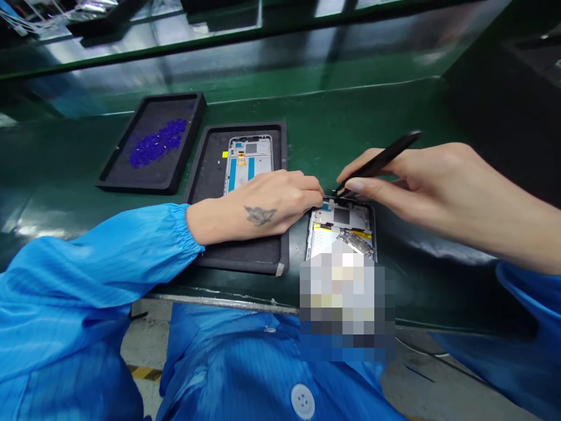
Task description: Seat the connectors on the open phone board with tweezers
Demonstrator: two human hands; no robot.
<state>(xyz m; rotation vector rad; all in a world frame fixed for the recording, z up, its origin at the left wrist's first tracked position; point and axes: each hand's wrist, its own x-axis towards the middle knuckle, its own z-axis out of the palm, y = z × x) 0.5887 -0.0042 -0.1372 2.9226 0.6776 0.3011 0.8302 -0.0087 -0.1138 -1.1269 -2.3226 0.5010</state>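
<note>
An opened phone body (pixel 342 216) lies on the green bench, its grey top section bare. A small circuit board (pixel 357 242) sits tilted across its middle, and the lower part is hidden by a pixelated patch. My right hand (pixel 407 181) grips black tweezers (pixel 385 158), their tips pointing down at the phone's top edge. From the left, my left hand (pixel 284 202) reaches to the phone's top left corner with fingers curled and pressed together. Whatever those fingertips pinch is hidden.
Beneath my left arm is a black tray (pixel 245 257) holding a second phone frame (pixel 250 155) with blue strips. Farther left, another black tray (pixel 160 186) contains a heap of small purple-blue pieces (pixel 160 143). The bench's front edge (pixel 219 298) runs close to my body.
</note>
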